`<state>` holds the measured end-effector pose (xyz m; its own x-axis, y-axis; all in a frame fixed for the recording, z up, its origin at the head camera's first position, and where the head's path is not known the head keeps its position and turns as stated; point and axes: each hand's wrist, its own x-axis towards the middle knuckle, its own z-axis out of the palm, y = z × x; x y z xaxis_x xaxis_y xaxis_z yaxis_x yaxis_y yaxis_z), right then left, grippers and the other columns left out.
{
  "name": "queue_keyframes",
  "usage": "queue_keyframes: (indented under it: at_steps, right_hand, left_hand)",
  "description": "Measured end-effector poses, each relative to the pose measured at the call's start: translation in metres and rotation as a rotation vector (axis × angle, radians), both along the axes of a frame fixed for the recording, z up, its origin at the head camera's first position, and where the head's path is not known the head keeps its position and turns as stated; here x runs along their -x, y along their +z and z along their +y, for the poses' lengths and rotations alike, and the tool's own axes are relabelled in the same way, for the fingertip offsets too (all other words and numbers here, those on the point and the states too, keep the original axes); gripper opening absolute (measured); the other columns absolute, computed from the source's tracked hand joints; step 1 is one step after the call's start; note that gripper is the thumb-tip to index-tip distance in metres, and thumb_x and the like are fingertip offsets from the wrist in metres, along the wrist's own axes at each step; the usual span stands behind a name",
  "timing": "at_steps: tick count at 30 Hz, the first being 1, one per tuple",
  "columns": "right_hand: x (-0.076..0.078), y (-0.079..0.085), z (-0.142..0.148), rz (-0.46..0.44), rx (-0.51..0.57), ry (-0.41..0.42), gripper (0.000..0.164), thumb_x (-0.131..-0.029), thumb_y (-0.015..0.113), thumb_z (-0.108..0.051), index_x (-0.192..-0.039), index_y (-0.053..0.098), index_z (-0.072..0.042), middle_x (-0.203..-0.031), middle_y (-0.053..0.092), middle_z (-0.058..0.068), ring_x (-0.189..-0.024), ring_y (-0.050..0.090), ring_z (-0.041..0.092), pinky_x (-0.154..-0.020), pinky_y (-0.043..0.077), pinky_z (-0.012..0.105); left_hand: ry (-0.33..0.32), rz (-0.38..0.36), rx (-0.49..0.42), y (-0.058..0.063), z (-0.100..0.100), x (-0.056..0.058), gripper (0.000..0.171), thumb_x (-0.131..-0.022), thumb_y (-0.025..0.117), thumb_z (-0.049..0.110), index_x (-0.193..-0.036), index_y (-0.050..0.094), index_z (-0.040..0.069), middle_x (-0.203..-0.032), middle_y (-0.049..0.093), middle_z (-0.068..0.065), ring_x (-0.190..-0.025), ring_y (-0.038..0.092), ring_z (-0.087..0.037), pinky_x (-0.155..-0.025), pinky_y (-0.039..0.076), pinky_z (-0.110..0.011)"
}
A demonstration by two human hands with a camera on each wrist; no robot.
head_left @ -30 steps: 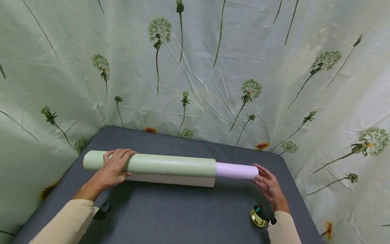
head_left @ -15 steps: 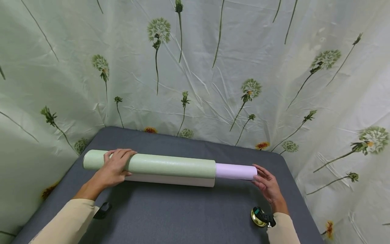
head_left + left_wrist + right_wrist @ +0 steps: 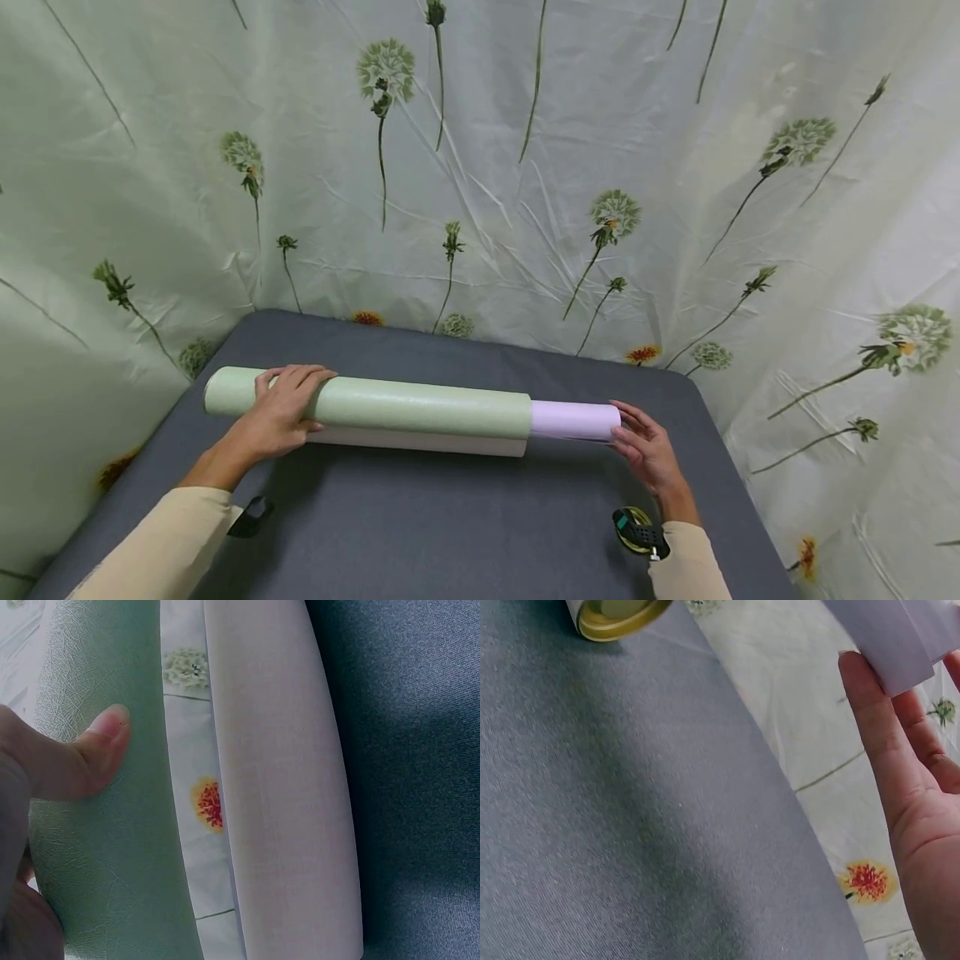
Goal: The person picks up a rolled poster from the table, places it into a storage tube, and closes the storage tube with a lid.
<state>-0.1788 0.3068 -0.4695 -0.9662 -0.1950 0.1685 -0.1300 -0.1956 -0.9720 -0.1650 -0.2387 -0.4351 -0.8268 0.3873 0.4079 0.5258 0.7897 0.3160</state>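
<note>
A long light green roll (image 3: pixel 420 408) lies sideways in front of me, with my left hand (image 3: pixel 279 417) gripping it toward its left end. In the left wrist view the thumb (image 3: pixel 105 739) presses its textured surface. A pale pinkish roll (image 3: pixel 285 780) runs alongside, lower and nearer to me, with a narrow gap between them. From the green roll's right end sticks out a lavender roll (image 3: pixel 573 420). My right hand (image 3: pixel 651 457) holds its free end between thumb and fingers. The right wrist view shows only its edge (image 3: pixel 900 652); how far it reaches inside is hidden.
A grey cloth-covered table (image 3: pixel 435 525) lies under the rolls. A can with a gold rim (image 3: pixel 604 634) stands near my right wrist, partly hidden in the head view by a black wrist device (image 3: pixel 637 531). Behind hangs a pale curtain (image 3: pixel 315 150) with dandelion prints.
My right hand has moved left with the end of the lavender roll, so a shorter length of it shows. My left hand and the green roll have hardly moved.
</note>
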Motion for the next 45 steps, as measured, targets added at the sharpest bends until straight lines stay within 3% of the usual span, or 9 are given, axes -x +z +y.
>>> queue_keyframes:
  at_steps: [13, 23, 34, 45]
  right_hand:
    - [0.0, 0.0, -0.016, 0.014, 0.017, -0.05, 0.04, -0.092, 0.052, 0.011, -0.119, 0.066, -0.015, -0.116, 0.062, -0.001, -0.099, 0.06, 0.01, -0.082, 0.053, 0.025]
    - [0.001, -0.01, -0.02, 0.024, 0.021, -0.013, 0.045, -0.091, 0.046, 0.018, -0.124, 0.063, -0.009, -0.118, 0.062, -0.002, -0.103, 0.06, 0.011, -0.084, 0.053, 0.027]
    - [0.001, -0.007, -0.035, 0.047, 0.005, -0.001, 0.041, -0.09, 0.054, 0.013, -0.122, 0.064, -0.011, -0.118, 0.062, 0.0, -0.102, 0.062, 0.012, -0.085, 0.052, 0.028]
    - [0.002, -0.002, -0.044, 0.047, 0.001, -0.011, 0.038, -0.088, 0.058, 0.012, -0.123, 0.061, -0.004, -0.117, 0.062, -0.001, -0.103, 0.062, 0.013, -0.083, 0.053, 0.028]
  left_hand:
    - [0.0, 0.018, 0.0, 0.0, 0.004, 0.0, 0.07, -0.057, 0.088, -0.003, -0.119, 0.055, -0.001, -0.119, 0.055, -0.022, -0.111, 0.047, -0.041, -0.09, 0.022, -0.064]
    - [-0.007, 0.029, -0.002, -0.006, 0.005, -0.002, 0.071, -0.057, 0.088, -0.004, -0.12, 0.055, -0.001, -0.118, 0.055, -0.022, -0.11, 0.046, -0.042, -0.089, 0.023, -0.064]
    - [-0.001, 0.039, -0.002, -0.005, 0.005, -0.003, 0.072, -0.057, 0.088, -0.004, -0.12, 0.055, -0.001, -0.119, 0.055, -0.022, -0.11, 0.046, -0.041, -0.089, 0.022, -0.064]
    - [0.002, 0.034, -0.009, -0.004, 0.007, -0.003, 0.072, -0.057, 0.088, -0.004, -0.121, 0.054, -0.001, -0.12, 0.055, -0.023, -0.112, 0.045, -0.042, -0.09, 0.021, -0.064]
